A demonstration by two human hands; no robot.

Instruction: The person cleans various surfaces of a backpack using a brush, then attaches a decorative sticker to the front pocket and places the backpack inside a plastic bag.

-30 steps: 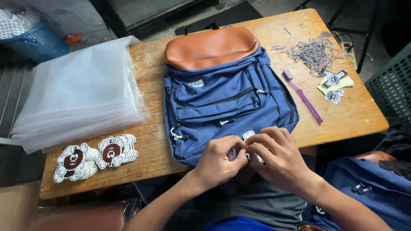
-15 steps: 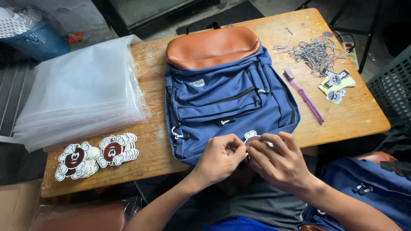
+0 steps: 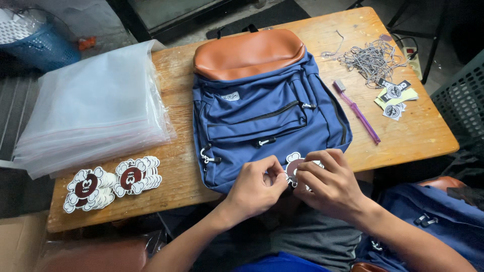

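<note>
Your wooden table (image 3: 403,136) carries a navy backpack (image 3: 262,116) with a tan leather top, lying flat with its bottom edge toward you. To its left sits a thick stack of clear zip bags (image 3: 96,111), whose far corner runs out of view past a blue basket (image 3: 40,45) that is itself cut off. Near the front left corner lie two fanned piles of flower-shaped hang tags (image 3: 111,181), white-edged with dark red centres; their printed faces are too small to read. A purple toothbrush-like tool (image 3: 358,113) lies right of the bag, beside a tangle of grey strings (image 3: 370,58) and a few small tags (image 3: 396,98).

Your left hand (image 3: 254,189) and right hand (image 3: 330,184) meet at the backpack's near edge, fingers pinched together on one flower-shaped tag (image 3: 292,167). Most of that tag is hidden behind your fingers, and whether a string is attached cannot be made out.
</note>
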